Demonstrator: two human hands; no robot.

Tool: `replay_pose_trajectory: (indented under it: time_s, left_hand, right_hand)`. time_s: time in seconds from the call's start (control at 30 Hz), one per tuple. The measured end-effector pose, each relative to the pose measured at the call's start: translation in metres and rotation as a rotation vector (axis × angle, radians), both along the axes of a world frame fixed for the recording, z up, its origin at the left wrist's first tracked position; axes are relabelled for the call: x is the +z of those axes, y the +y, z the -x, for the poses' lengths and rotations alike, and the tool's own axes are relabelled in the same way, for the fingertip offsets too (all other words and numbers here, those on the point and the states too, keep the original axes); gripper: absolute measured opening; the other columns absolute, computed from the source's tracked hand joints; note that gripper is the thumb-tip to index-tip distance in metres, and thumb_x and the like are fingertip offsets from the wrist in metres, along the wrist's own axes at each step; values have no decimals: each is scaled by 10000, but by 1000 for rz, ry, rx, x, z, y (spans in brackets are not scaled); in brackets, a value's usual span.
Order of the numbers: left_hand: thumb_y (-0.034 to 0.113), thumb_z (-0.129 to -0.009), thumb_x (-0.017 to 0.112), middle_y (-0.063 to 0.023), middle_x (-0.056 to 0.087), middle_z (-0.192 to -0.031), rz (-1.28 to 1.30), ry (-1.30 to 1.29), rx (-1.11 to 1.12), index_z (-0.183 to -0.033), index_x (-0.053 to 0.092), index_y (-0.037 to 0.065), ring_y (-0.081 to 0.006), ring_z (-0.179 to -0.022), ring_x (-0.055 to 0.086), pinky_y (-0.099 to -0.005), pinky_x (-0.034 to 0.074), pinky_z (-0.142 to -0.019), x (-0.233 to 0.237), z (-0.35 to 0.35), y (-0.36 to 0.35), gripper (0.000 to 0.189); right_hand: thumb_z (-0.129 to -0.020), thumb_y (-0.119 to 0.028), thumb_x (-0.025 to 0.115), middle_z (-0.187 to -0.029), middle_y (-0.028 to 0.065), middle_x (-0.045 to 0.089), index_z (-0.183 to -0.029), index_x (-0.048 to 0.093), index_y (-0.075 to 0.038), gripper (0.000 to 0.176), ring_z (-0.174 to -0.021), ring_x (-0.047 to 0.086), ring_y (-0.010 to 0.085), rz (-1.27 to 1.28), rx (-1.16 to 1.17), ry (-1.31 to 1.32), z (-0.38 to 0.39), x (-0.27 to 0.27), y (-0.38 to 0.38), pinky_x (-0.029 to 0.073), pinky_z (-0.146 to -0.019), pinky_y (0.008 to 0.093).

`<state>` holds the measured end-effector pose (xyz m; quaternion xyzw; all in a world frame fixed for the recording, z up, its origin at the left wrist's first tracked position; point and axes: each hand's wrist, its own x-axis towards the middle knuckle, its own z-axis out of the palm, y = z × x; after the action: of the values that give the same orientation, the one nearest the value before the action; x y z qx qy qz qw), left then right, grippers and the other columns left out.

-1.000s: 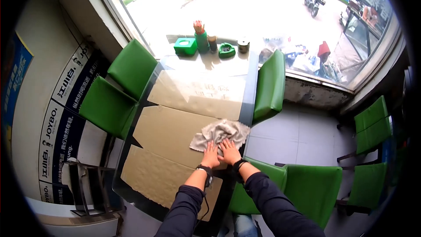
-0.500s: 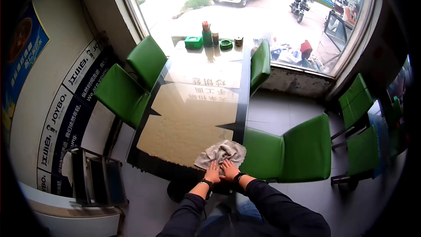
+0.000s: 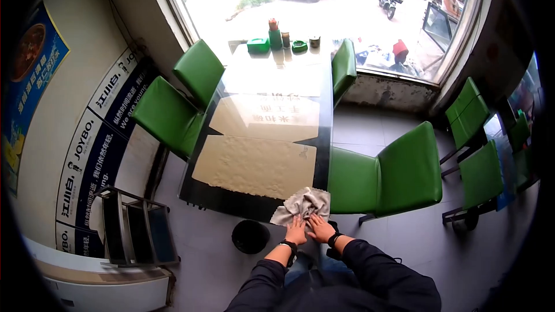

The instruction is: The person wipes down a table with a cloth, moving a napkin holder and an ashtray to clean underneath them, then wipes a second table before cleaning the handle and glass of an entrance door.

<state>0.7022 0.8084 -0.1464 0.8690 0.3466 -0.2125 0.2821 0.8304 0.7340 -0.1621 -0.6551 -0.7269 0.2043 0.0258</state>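
Observation:
A crumpled grey-beige cloth (image 3: 304,204) lies bunched on the near right corner of the glass-topped table (image 3: 254,164). My left hand (image 3: 296,229) grips the near side of the cloth, its fingers pressed into the folds. Close beside it, my right hand (image 3: 319,228) has hold of the same cloth further right. Both hands are at the table's front edge, and the fingertips are partly lost in the fabric. Brown sheets with dark jagged gaps show under the glass.
Green chairs (image 3: 404,170) stand along both sides of the table. A black bin (image 3: 250,236) is on the floor at the near left, with a dark rack (image 3: 136,228) beyond it. By the window are a green tissue box (image 3: 258,45), a green holder (image 3: 275,39) and an ashtray (image 3: 299,46).
The view has shifted, bringing the black bin into fuller sight. Both hands and the cloth are now closer to the table's near right corner, the cloth still bunched under the fingers.

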Motion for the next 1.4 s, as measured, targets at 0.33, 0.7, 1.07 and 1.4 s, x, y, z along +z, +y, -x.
replay_pose_trajectory:
  time_s: [0.33,0.7,1.07,1.4]
  left_hand:
    - [141,-620,550,-105,21,-1348,-17,44,-53,-1253,239,115,-264,-1243,48,-496,183,-938,1,-89,86,706]
    - [139,-626,519,-125,14,-1344,30,-16,103,-1255,229,86,-293,-1239,37,-494,211,-930,-2,-238,276,695]
    - [94,-610,519,-107,21,-1345,-95,60,171,-1261,211,95,-267,-1242,36,-473,201,-947,7,-331,397,720]
    - [137,-621,545,-123,43,-1341,-99,-25,256,-1266,161,43,-250,-1242,37,-442,170,-970,-11,-337,437,756]
  right_hand:
    - [-791,-432,364,-1253,179,270,-1201,271,32,625,-1194,200,285,-88,-152,59,-96,-2,91,145,-986,365]
    - [-766,-430,393,-1262,130,286,-1200,297,14,629,-1189,229,233,-212,-208,89,-237,-10,289,140,-989,330]
    - [-649,-404,570,-1228,183,287,-1157,358,25,698,-1154,226,349,-99,-251,554,-344,-21,450,189,-965,383]
    - [-702,-507,421,-1267,176,246,-1181,363,-27,680,-1203,152,309,-7,-216,279,-331,-5,516,40,-993,416]
